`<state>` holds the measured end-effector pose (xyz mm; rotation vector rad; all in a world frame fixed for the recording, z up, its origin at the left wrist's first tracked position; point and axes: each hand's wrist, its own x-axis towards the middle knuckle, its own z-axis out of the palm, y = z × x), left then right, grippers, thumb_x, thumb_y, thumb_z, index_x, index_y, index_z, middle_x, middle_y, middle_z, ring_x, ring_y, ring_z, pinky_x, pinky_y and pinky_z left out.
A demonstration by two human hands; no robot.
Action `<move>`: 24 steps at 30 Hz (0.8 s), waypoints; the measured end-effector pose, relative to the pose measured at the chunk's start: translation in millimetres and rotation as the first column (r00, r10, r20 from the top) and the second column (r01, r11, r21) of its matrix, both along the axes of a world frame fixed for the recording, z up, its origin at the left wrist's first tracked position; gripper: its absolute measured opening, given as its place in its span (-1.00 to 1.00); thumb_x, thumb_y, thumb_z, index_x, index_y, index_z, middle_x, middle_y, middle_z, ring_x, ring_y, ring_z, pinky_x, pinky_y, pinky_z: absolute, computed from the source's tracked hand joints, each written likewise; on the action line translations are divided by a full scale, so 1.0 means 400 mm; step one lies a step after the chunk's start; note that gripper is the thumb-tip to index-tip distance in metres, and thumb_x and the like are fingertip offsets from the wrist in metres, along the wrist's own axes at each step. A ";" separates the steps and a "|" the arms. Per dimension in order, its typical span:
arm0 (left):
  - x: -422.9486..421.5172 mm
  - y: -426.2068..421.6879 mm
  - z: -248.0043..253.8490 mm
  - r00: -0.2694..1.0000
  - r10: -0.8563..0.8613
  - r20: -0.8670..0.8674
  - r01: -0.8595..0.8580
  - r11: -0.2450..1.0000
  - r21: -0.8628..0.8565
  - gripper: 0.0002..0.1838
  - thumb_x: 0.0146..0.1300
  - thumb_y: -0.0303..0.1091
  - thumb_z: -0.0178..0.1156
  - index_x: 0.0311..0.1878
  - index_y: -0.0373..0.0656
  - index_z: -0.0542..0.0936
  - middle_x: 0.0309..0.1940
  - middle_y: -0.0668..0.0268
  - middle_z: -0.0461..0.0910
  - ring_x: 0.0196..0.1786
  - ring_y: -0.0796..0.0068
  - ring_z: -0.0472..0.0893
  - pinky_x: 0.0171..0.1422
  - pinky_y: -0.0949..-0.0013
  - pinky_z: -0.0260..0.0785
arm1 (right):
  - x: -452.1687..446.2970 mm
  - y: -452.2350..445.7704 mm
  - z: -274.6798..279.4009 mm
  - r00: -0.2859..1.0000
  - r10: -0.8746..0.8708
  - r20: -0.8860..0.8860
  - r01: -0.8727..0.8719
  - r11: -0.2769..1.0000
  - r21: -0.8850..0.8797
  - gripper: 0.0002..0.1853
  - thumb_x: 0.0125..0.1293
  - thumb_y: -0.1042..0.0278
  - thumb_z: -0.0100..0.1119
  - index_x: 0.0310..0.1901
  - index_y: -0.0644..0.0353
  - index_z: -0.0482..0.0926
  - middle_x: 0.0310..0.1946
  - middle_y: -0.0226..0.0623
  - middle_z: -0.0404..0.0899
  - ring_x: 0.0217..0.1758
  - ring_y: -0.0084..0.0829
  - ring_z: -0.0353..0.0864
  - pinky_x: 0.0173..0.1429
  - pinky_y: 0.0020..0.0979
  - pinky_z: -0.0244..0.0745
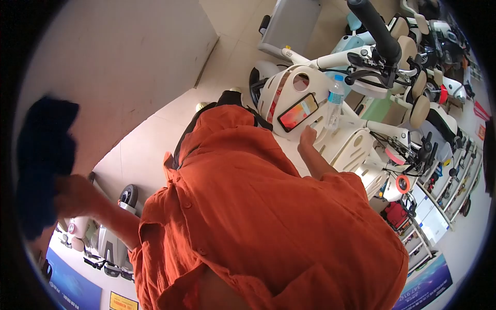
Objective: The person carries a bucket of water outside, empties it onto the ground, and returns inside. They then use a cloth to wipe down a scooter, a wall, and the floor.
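Nearest, a creased orange woven shirt [279,206]. At frame left, the left hand [77,196] grips a bunched navy cloth [46,150], probably light and limp, best held by its folds. Right of centre, the right hand [307,137] curls closed, seemingly empty, near a flat black-edged phone [298,112] on a slotted cream plastic basket [318,82].

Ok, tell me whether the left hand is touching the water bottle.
No, the left hand is on a dark blue cloth, while the water bottle is across the body, near the right hand.
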<state>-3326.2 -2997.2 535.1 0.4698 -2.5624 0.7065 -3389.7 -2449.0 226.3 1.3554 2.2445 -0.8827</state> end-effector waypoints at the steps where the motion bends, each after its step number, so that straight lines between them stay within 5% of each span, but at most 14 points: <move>1: -0.001 -0.015 0.030 0.999 0.023 -0.024 -0.024 0.999 -0.045 -0.81 0.10 -0.28 0.03 -0.30 -0.19 0.49 -0.38 0.17 0.48 -0.36 0.32 0.48 -0.28 0.30 0.34 | -0.009 -0.016 0.021 0.998 0.044 0.044 -0.046 0.998 0.040 -0.64 0.16 0.24 -0.14 -0.20 0.43 0.38 -0.21 0.06 0.46 -0.15 -0.12 0.46 -0.07 -0.24 0.32; 4: -0.026 -0.008 0.008 1.000 -0.012 -0.003 0.012 0.999 -0.032 -0.79 0.11 -0.25 0.04 -0.30 -0.19 0.49 -0.38 0.18 0.48 -0.37 0.33 0.48 -0.30 0.31 0.34 | 0.023 0.037 -0.029 0.992 0.123 -0.026 -0.125 0.989 -0.080 -0.67 0.16 0.24 -0.16 -0.25 0.40 0.39 -0.27 0.01 0.47 -0.26 -0.14 0.47 -0.15 -0.26 0.35; 6: -0.041 0.030 -0.065 0.997 -0.058 0.060 0.055 0.997 0.057 -0.78 0.11 -0.23 0.05 -0.30 -0.19 0.49 -0.38 0.18 0.48 -0.38 0.34 0.48 -0.30 0.32 0.35 | 0.034 0.026 -0.043 0.957 0.268 -0.111 -0.251 0.957 0.148 -0.69 0.15 0.26 -0.17 -0.27 0.38 0.40 -0.35 -0.04 0.47 -0.35 -0.20 0.45 -0.21 -0.31 0.35; 9: -0.058 0.070 -0.132 0.988 -0.103 0.111 0.088 0.987 0.133 -0.76 0.12 -0.21 0.05 -0.30 -0.19 0.49 -0.39 0.18 0.48 -0.39 0.36 0.48 -0.32 0.33 0.35 | 0.020 -0.004 0.012 0.999 0.016 -0.027 -0.017 1.000 -0.017 -0.70 0.14 0.29 -0.16 -0.25 0.37 0.42 -0.37 -0.11 0.45 -0.34 -0.28 0.43 -0.18 -0.37 0.34; 11: -0.069 0.087 -0.157 0.985 -0.130 0.116 0.110 0.980 0.168 -0.75 0.13 -0.19 0.06 -0.30 -0.19 0.50 -0.39 0.18 0.49 -0.39 0.37 0.48 -0.33 0.34 0.36 | 0.049 0.031 -0.052 0.974 -0.096 -0.204 0.081 0.993 -0.081 -0.70 0.12 0.31 -0.14 -0.23 0.37 0.44 -0.40 -0.19 0.46 -0.35 -0.34 0.43 -0.19 -0.38 0.34; 15: -0.079 0.104 -0.170 0.980 -0.160 0.117 0.137 0.974 0.181 -0.73 0.14 -0.15 0.07 -0.30 -0.19 0.50 -0.39 0.19 0.49 -0.41 0.38 0.48 -0.34 0.36 0.36 | 0.052 0.052 -0.073 0.963 -0.128 -0.236 0.111 0.990 -0.085 -0.71 0.10 0.32 -0.13 -0.24 0.36 0.45 -0.43 -0.26 0.47 -0.40 -0.41 0.43 -0.26 -0.42 0.35; 17: -0.083 0.091 -0.160 0.980 -0.165 0.112 0.146 0.977 0.158 -0.72 0.14 -0.13 0.08 -0.30 -0.19 0.50 -0.40 0.19 0.49 -0.41 0.39 0.48 -0.35 0.37 0.37 | 0.056 0.068 -0.080 0.982 0.039 -0.187 -0.049 0.998 -0.049 -0.72 0.10 0.33 -0.12 -0.25 0.34 0.46 -0.45 -0.29 0.48 -0.43 -0.47 0.43 -0.31 -0.46 0.34; 18: -0.087 0.082 -0.153 0.982 -0.155 0.110 0.140 0.982 0.126 -0.71 0.14 -0.12 0.08 -0.29 -0.19 0.50 -0.40 0.19 0.49 -0.42 0.40 0.48 -0.36 0.38 0.37 | 0.057 0.069 -0.081 0.981 0.097 -0.169 -0.105 0.994 -0.041 -0.73 0.10 0.34 -0.12 -0.25 0.34 0.46 -0.46 -0.29 0.48 -0.43 -0.48 0.43 -0.33 -0.47 0.34; 20: -0.113 0.038 -0.104 0.990 -0.117 0.073 0.116 0.993 0.011 -0.70 0.15 -0.11 0.09 -0.29 -0.18 0.51 -0.40 0.19 0.49 -0.42 0.41 0.48 -0.37 0.39 0.37 | 0.042 0.055 -0.058 0.945 -0.267 -0.188 0.218 0.945 -0.243 -0.74 0.09 0.35 -0.12 -0.27 0.31 0.48 -0.47 -0.29 0.48 -0.44 -0.53 0.42 -0.36 -0.52 0.33; 24: -0.232 -0.069 0.029 0.988 0.077 -0.136 -0.135 0.857 -0.497 -0.67 0.16 -0.07 0.10 -0.29 -0.18 0.51 -0.40 0.19 0.50 -0.44 0.42 0.49 -0.38 0.41 0.38 | 0.043 0.062 -0.061 0.958 -0.218 -0.187 0.175 0.960 -0.221 -0.75 0.10 0.34 -0.12 -0.29 0.30 0.49 -0.50 -0.30 0.48 -0.46 -0.53 0.42 -0.37 -0.51 0.33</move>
